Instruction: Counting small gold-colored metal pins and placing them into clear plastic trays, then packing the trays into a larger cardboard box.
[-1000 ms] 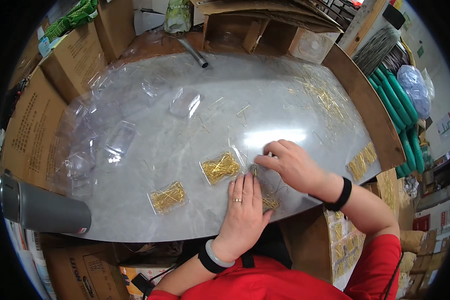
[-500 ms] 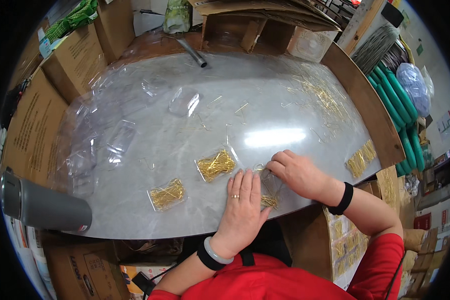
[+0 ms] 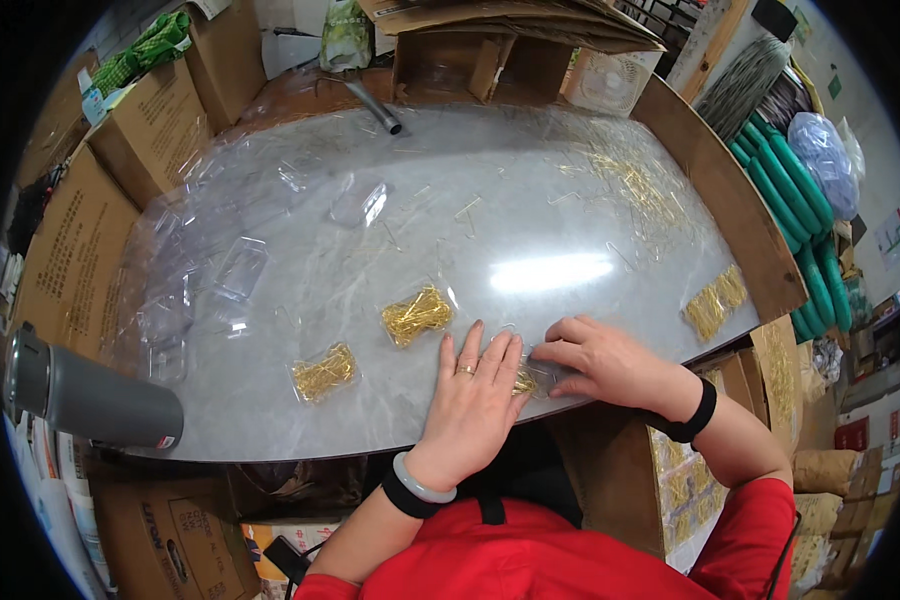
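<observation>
My left hand (image 3: 473,385) lies flat at the near edge of the table, fingers stretched out and a ring on one. Its thumb side rests against a small clear plastic tray (image 3: 543,378) with gold wire hooks (image 3: 523,381) in it, partly covered by the hand. Over the tray's right side is my right hand (image 3: 615,365), its thumb and index finger apart, touching or just above it. Left of my hands lie two clear trays filled with gold hooks, the farther bundle (image 3: 417,315) and the nearer bundle (image 3: 325,374).
Loose hooks (image 3: 635,185) are scattered at the far right. Another gold bundle (image 3: 715,303) sits near the right edge, by a wooden board (image 3: 725,190). Empty clear trays (image 3: 240,268) pile up at left. A grey bottle (image 3: 110,398) lies at the left edge; a metal tube (image 3: 375,108) is at the back.
My right hand has lowered toward the tray, and its pinched fingers have spread apart. My left hand stays flat by the tray. The whole view has shifted slightly.
</observation>
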